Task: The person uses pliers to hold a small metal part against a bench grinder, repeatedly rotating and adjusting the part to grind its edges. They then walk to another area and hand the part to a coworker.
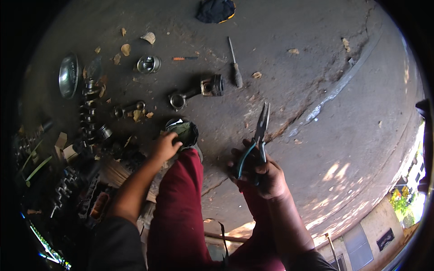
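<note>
My right hand (260, 169) is wrapped round needle-nose pliers (261, 131) with teal handles. Their long jaws point away from me and look almost together. Near my left knee, my left hand (167, 147) has its fingers and thumb at the near left edge of a dark green, black-rimmed thing (186, 133). What that thing is, I cannot make out. Beyond it on the ground lies a piston (213, 86) with its connecting rod (187, 96) attached. A screwdriver (235, 67) lies farther off, its handle toward me.
Leftward are a crankshaft (89, 110), a loose connecting rod (129, 109), a metal bowl (68, 76) and another piston (149, 64). Several engine parts (68, 185) crowd the lower left. A dark cloth item (215, 11) lies at the far edge. A crack (294, 119) crosses the ground rightward.
</note>
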Motion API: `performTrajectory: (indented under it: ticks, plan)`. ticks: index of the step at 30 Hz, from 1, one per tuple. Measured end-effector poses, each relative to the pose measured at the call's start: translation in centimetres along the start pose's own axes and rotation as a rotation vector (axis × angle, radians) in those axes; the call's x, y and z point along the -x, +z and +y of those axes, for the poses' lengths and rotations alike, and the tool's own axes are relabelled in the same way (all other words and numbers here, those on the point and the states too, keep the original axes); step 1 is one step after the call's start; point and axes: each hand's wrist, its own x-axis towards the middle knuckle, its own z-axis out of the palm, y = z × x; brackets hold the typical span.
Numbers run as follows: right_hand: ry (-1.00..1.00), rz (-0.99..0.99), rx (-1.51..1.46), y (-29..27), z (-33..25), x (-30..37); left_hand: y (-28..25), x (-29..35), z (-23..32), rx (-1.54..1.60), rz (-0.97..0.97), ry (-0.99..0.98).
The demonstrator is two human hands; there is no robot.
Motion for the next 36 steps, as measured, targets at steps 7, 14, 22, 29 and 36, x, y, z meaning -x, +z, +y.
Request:
performTrajectory:
  ticks: [7,14,22,29,36]
  plan:
    - [0.022,0.167,-0.064,-5.7,6.6,4.3,11.1,-2.5,-0.6,-0.252,-0.050,-0.268]
    - [-0.163,0.124,-0.164,-5.3,4.7,16.4,2.0,3.7,8.7,-0.310,0.210,0.193]
    - [-0.553,0.229,-0.120,-6.0,1.4,44.6,-15.7,12.6,35.2,-0.276,0.098,0.419]
    - [-0.838,0.432,-0.188,-13.2,3.3,65.9,-10.7,27.8,80.8,-0.577,-0.038,0.561]
    - [-0.747,1.118,-0.332,-32.4,13.6,78.6,0.9,33.5,98.6,-0.485,0.084,0.936]
